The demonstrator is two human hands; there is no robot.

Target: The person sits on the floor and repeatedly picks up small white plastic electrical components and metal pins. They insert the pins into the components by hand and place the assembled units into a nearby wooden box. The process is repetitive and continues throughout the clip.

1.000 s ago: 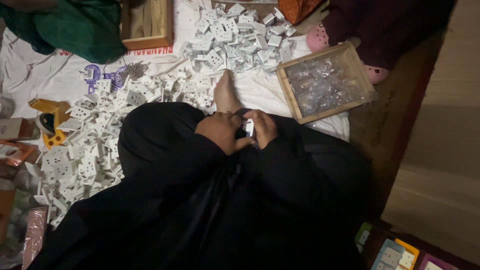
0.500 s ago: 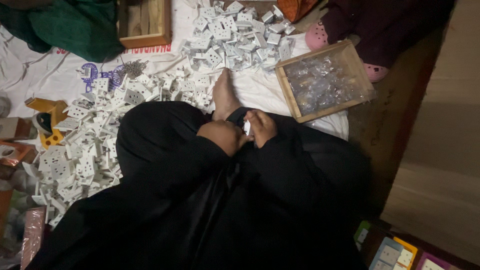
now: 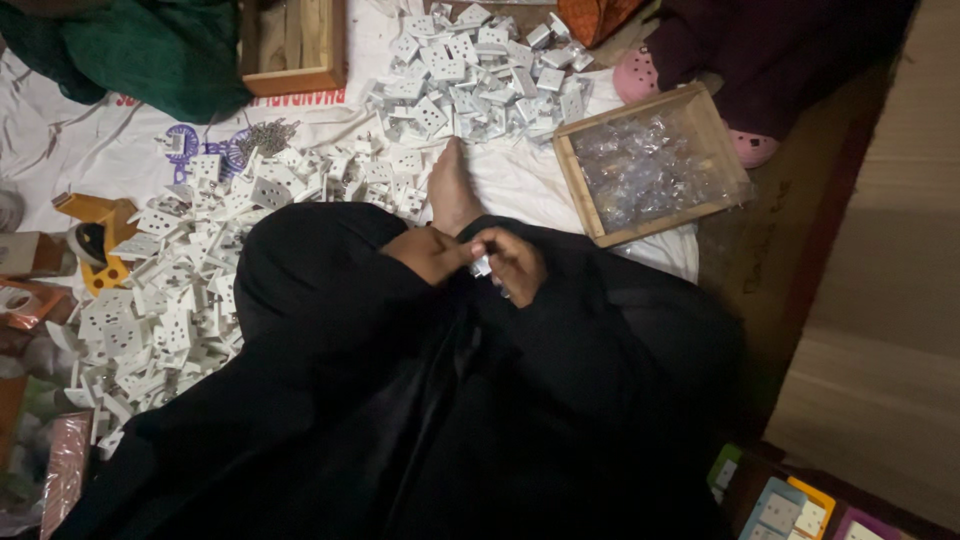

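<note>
Small white plastic part (image 3: pixel 483 264) pinched between left hand (image 3: pixel 432 252) and right hand (image 3: pixel 515 264), over lap, near centre. Fingers of both closed narrow on it. Looks light, rigid, smooth; best gripped by edges. Heap of white socket plates (image 3: pixel 170 310) on left, wooden tray (image 3: pixel 575 185) far right.

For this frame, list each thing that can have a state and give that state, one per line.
left hand: closed on the small white part, over the lap
right hand: pinching the same part
small white part: held between both hands, mostly hidden
wooden tray: open, holding clear shiny pieces
wooden box: open on top
white socket plates: loose, heaped on the cloth
</note>
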